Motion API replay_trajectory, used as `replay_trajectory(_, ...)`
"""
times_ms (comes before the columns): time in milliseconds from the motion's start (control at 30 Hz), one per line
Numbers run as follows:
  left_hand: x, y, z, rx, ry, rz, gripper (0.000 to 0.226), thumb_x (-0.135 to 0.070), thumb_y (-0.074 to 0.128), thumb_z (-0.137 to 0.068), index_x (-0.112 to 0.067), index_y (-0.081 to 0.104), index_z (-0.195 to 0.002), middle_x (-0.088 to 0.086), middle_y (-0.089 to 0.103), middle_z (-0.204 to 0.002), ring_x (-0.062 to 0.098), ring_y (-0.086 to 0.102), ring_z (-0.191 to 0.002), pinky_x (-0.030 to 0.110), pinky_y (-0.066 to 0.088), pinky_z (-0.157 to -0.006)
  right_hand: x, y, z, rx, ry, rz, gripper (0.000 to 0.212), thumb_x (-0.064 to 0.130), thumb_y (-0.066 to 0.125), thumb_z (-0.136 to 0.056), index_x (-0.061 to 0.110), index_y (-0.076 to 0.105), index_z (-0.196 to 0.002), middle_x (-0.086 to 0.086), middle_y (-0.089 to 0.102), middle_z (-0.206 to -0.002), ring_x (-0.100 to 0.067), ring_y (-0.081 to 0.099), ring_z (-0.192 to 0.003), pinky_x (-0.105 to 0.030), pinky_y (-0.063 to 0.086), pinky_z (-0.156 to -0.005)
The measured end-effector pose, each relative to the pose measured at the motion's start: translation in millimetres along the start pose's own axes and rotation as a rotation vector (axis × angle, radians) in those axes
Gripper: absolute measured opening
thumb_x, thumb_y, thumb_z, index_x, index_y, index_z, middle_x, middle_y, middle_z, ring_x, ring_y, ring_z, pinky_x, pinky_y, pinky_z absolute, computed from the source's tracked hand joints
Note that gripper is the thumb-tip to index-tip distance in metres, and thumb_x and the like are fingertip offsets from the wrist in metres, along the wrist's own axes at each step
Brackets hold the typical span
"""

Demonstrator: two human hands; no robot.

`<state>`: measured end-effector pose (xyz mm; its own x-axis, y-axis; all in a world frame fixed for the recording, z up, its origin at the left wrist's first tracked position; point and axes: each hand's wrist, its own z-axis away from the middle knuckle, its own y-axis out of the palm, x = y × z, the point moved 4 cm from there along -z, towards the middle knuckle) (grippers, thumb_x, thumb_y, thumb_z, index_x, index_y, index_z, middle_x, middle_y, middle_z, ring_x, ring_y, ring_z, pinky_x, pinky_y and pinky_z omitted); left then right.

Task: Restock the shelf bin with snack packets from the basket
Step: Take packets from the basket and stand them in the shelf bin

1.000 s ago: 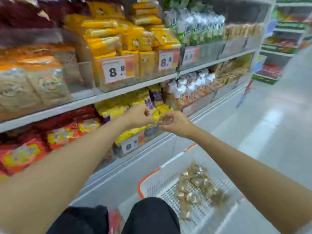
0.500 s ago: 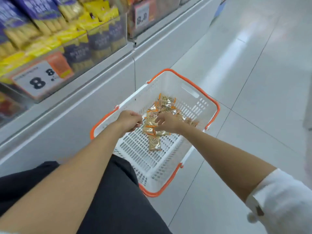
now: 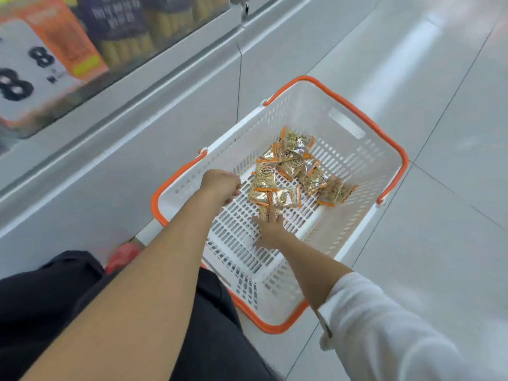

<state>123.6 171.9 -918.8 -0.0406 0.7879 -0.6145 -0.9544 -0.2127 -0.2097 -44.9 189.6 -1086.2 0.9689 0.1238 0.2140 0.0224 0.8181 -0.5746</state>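
Note:
A white basket (image 3: 343, 125) with an orange rim stands on the floor beside the shelf base. Several gold snack packets (image 3: 291, 166) with orange edges lie in a loose heap on its slatted bottom. My right hand (image 3: 270, 229) reaches down inside the basket with fingers stretched out, a fingertip touching the nearest packet (image 3: 286, 198). My left hand (image 3: 221, 185) hovers over the basket's left side, fingers loosely curled and holding nothing, just left of the packet heap.
The shelf's grey base (image 3: 137, 138) runs along the left. Above it a clear bin front (image 3: 82, 50) carries a price label (image 3: 27, 72) and holds dark and yellow packets. Pale tiled floor (image 3: 439, 243) lies to the right. My dark trouser legs (image 3: 110, 325) fill the lower left.
Both hands left the shelf bin and came down to the basket. The view tilted from the shelves to the floor. My right hand has sunk deeper into the basket, fingers spread toward a packet.

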Motion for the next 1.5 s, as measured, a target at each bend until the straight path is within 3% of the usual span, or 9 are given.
replay_trajectory(233,0,-4,-2,0.015,-0.045,0.054,0.009,0.003,0.056,-0.084,-0.002,0.063,-0.081,0.010,0.057,-0.067,0.015,0.048,-0.058,0.020,0.040,-0.051,3,4,22,-0.362,0.069,-0.226,0.020,0.010,0.062,-0.090,0.011,0.057,-0.109,-0.011,-0.006,-0.161,-0.039,0.014,-0.143,-0.040,0.049,-0.084)
replay_trajectory(400,-3,-3,3,-0.046,-0.042,0.068,0.016,-0.005,0.054,-0.087,0.003,0.063,-0.097,0.010,0.055,-0.073,0.017,0.047,-0.057,0.026,0.042,-0.057,29,-48,64,-0.594,-0.126,-0.485,0.032,0.018,0.069,-0.085,0.017,0.063,-0.116,-0.007,0.007,-0.161,-0.028,0.011,-0.147,-0.038,0.037,-0.106)
replay_trajectory(567,-26,-14,41,0.000,0.028,0.033,0.036,-0.038,0.058,-0.093,-0.014,0.051,-0.120,0.005,0.056,-0.105,0.025,0.056,-0.106,0.035,0.046,-0.090,70,-113,128,-0.770,-0.601,-0.370,0.050,0.032,0.067,-0.077,0.024,0.060,-0.126,-0.011,0.016,-0.157,-0.032,0.023,-0.141,-0.046,0.032,-0.111)
replay_trajectory(700,-65,-37,79,0.085,0.199,0.219,0.016,-0.022,0.054,-0.098,-0.011,0.062,-0.107,0.001,0.062,-0.087,0.013,0.062,-0.074,0.025,0.055,-0.065,102,-156,182,-0.823,-0.831,-0.210,0.050,0.034,0.061,-0.080,0.018,0.059,-0.128,-0.009,0.034,-0.146,-0.024,0.033,-0.136,-0.036,0.029,-0.111)
replay_trajectory(833,-116,-58,132,0.086,0.433,0.236,0.025,-0.007,0.045,-0.100,-0.015,0.058,-0.080,0.006,0.060,-0.078,0.011,0.060,-0.060,0.019,0.053,-0.053,125,-201,233,-0.969,-0.847,-0.509,0.059,0.043,0.066,-0.080,0.020,0.042,-0.128,0.000,0.039,-0.133,-0.007,0.041,-0.126,-0.033,0.041,-0.105)
replay_trajectory(967,-160,-85,182,-0.006,0.604,0.177,0.017,-0.006,0.047,-0.100,-0.012,0.059,-0.090,0.004,0.056,-0.075,0.010,0.052,-0.063,0.016,0.049,-0.046,152,-248,273,-0.834,-0.696,-0.846,0.080,0.038,0.075,-0.080,0.018,0.030,-0.144,0.007,0.041,-0.128,-0.002,0.051,-0.107,-0.005,0.044,-0.080)
replay_trajectory(1100,-185,-117,229,-0.024,0.756,0.185,0.022,-0.003,0.049,-0.098,-0.009,0.061,-0.081,0.006,0.057,-0.073,0.012,0.054,-0.062,0.016,0.049,-0.051,175,-278,309,-0.515,-0.745,-0.828,0.018,0.015,0.075,-0.084,0.011,0.065,-0.098,0.001,0.071,-0.077,-0.010,0.069,-0.063,-0.018,0.050,-0.051)
replay_trajectory(1200,-193,-145,256,-0.143,0.824,0.076,0.016,-0.006,0.052,-0.097,0.001,0.067,-0.099,0.009,0.063,-0.084,0.011,0.061,-0.072,0.023,0.054,-0.068,193,-293,338,-0.432,-0.815,-0.759,0.014,0.015,0.074,-0.085,0.009,0.068,-0.095,-0.005,0.072,-0.080,-0.010,0.069,-0.065,-0.018,0.053,-0.057)
replay_trajectory(1500,-229,-256,366,-0.188,1.006,-0.103,0.013,-0.012,0.060,-0.094,-0.004,0.070,-0.099,0.013,0.069,-0.095,0.018,0.065,-0.084,0.027,0.059,-0.073,286,-371,441,-0.761,-0.971,-0.353,0.050,0.018,0.077,-0.083,0.010,0.051,-0.125,-0.015,0.068,-0.098,-0.013,0.063,-0.075,-0.019,0.051,-0.061)
